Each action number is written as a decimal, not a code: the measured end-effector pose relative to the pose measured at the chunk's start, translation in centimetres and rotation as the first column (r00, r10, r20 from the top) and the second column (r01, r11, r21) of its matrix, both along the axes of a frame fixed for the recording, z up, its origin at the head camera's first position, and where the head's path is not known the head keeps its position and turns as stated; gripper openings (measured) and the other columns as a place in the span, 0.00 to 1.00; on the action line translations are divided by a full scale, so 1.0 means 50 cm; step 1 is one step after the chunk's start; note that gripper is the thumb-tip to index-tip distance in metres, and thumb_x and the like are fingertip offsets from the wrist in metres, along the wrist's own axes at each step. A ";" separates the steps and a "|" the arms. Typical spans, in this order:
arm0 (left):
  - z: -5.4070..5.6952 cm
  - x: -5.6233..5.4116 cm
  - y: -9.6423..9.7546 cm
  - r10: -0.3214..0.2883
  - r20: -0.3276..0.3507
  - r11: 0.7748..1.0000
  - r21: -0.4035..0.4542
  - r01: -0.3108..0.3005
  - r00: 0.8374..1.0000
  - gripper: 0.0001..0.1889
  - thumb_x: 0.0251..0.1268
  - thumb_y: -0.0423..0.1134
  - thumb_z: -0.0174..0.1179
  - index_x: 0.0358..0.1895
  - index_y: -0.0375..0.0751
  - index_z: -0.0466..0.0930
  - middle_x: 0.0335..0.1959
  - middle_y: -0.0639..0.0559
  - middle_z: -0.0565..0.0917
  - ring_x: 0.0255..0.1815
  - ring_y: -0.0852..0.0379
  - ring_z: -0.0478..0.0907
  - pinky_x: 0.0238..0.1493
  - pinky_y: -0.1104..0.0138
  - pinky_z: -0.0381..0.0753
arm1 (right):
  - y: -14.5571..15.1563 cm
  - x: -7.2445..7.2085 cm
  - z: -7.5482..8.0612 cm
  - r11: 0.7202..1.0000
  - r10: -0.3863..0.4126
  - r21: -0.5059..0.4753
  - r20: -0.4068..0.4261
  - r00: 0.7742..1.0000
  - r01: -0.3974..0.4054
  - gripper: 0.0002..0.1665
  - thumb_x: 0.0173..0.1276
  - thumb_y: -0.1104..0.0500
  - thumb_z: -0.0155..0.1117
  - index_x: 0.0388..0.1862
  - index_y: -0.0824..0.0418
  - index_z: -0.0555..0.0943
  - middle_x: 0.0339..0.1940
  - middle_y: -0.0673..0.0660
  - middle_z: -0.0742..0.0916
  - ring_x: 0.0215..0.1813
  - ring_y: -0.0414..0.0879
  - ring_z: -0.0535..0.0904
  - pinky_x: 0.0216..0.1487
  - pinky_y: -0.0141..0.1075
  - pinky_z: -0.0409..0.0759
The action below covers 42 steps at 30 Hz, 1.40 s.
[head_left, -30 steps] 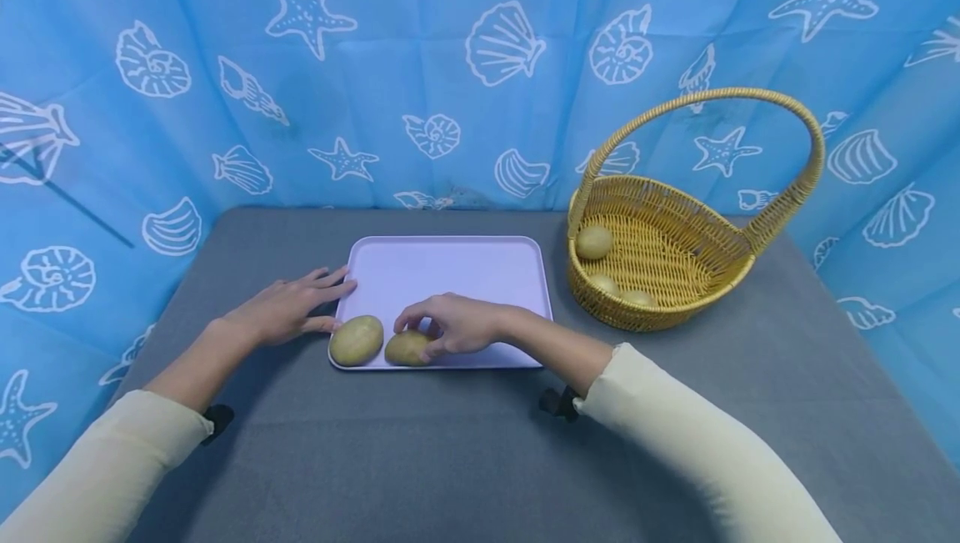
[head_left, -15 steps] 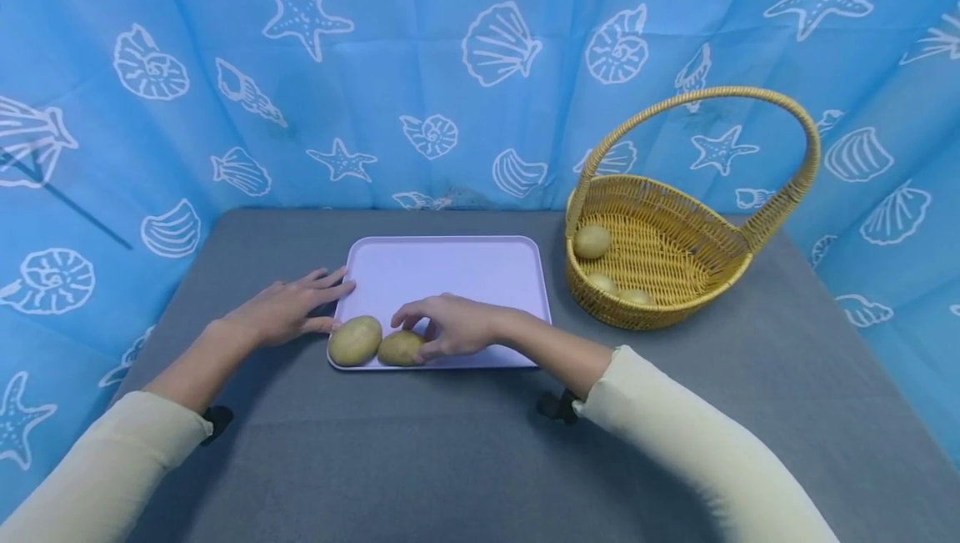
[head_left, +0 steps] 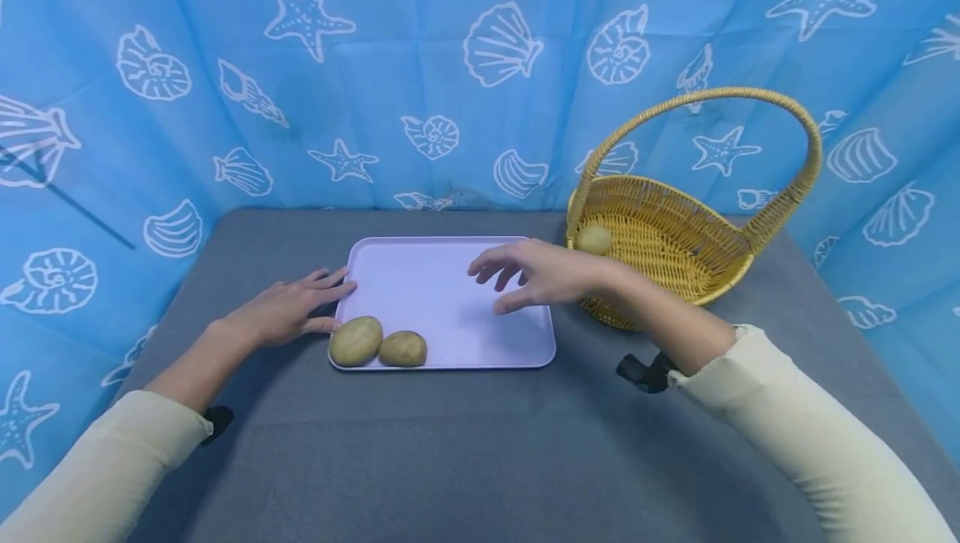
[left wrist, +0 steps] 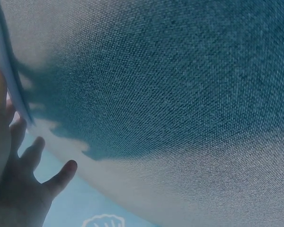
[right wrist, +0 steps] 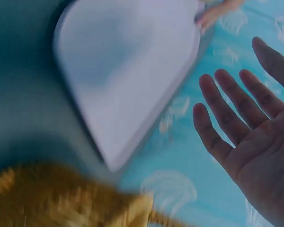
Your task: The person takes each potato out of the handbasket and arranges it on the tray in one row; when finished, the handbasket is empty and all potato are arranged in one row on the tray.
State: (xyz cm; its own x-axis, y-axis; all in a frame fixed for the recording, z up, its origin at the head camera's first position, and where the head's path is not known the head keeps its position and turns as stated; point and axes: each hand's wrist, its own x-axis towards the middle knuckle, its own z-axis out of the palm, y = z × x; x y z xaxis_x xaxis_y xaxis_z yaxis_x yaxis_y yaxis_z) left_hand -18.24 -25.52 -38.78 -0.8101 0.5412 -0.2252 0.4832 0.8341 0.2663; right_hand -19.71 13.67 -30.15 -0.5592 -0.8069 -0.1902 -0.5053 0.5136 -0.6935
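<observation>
Two potatoes lie side by side in the tray's near left corner: a larger potato (head_left: 356, 341) at the left and a smaller potato (head_left: 402, 349) beside it. They rest on a pale purple tray (head_left: 450, 268). My left hand (head_left: 288, 309) rests at the tray's left edge, its fingers spread over the rim. Above the tray's right part hovers my right hand (head_left: 543, 272), fingers loosely bent, nothing held. In the right wrist view the same right hand (right wrist: 255, 127) shows a bare palm. The left wrist view has my left hand (left wrist: 23, 175) beside the tray edge.
A woven basket (head_left: 675, 247) with a tall arched handle stands right of the tray. One potato (head_left: 593, 240) shows inside it; my right forearm covers the basket's near left part. Grey cloth (head_left: 450, 451) covers the table, and a blue shell-print curtain (head_left: 420, 67) hangs behind.
My right hand slid the smaller potato left against the larger one, let go, and moved right and up toward the basket. The left hand has stayed in place.
</observation>
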 end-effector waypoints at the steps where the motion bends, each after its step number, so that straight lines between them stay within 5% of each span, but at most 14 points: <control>1: 0.001 0.000 0.000 0.001 0.000 1.000 0.000 -0.001 1.000 0.40 0.69 0.61 0.56 0.77 0.43 0.60 0.79 0.40 0.54 0.77 0.29 0.49 0.63 0.26 0.52 | 0.018 -0.003 0.008 1.000 -0.017 0.006 0.000 1.000 0.017 0.32 0.66 0.60 0.70 0.67 0.62 0.73 0.61 0.60 0.82 0.57 0.51 0.82 0.58 0.49 0.79; 10: 0.006 0.004 0.003 -0.008 -0.005 1.000 0.014 0.008 1.000 0.39 0.69 0.58 0.58 0.76 0.41 0.61 0.79 0.38 0.56 0.76 0.28 0.49 0.63 0.26 0.52 | 0.189 -0.033 0.057 0.986 -0.137 0.109 0.092 0.986 0.127 0.29 0.67 0.58 0.70 0.65 0.66 0.75 0.60 0.60 0.83 0.61 0.55 0.79 0.63 0.49 0.76; 19: 0.008 0.005 0.000 -0.013 -0.004 1.000 0.023 0.013 1.000 0.39 0.70 0.59 0.57 0.76 0.40 0.61 0.78 0.37 0.56 0.76 0.28 0.49 0.63 0.26 0.52 | 0.304 -0.060 0.049 0.961 -0.237 0.213 0.321 0.917 0.174 0.33 0.69 0.57 0.68 0.68 0.70 0.70 0.66 0.65 0.78 0.69 0.60 0.72 0.67 0.47 0.72; 30: 0.008 0.004 0.002 -0.009 0.009 1.000 0.020 0.008 1.000 0.40 0.70 0.59 0.57 0.77 0.41 0.60 0.79 0.38 0.55 0.77 0.28 0.48 0.64 0.26 0.51 | 0.345 -0.080 0.014 0.914 -0.335 0.374 0.482 0.810 0.155 0.32 0.70 0.56 0.67 0.69 0.65 0.70 0.70 0.64 0.74 0.66 0.55 0.73 0.63 0.53 0.74; 42: 0.008 0.006 0.003 -0.011 -0.003 1.000 0.012 0.011 1.000 0.39 0.70 0.59 0.56 0.77 0.41 0.60 0.79 0.39 0.55 0.77 0.28 0.49 0.64 0.27 0.53 | 0.334 -0.097 -0.001 0.891 -0.347 0.445 0.532 0.772 0.093 0.29 0.67 0.56 0.69 0.64 0.64 0.73 0.66 0.60 0.77 0.63 0.56 0.75 0.57 0.54 0.79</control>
State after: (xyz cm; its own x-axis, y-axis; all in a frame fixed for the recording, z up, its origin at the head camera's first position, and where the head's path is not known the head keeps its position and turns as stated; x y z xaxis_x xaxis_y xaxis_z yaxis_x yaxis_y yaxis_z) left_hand -17.95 -25.38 -38.40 -0.8048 0.5527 -0.2163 0.4932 0.8255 0.2745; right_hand -24.58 30.37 -30.20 -0.3875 -0.4688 -0.7937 0.0933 0.8366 -0.5398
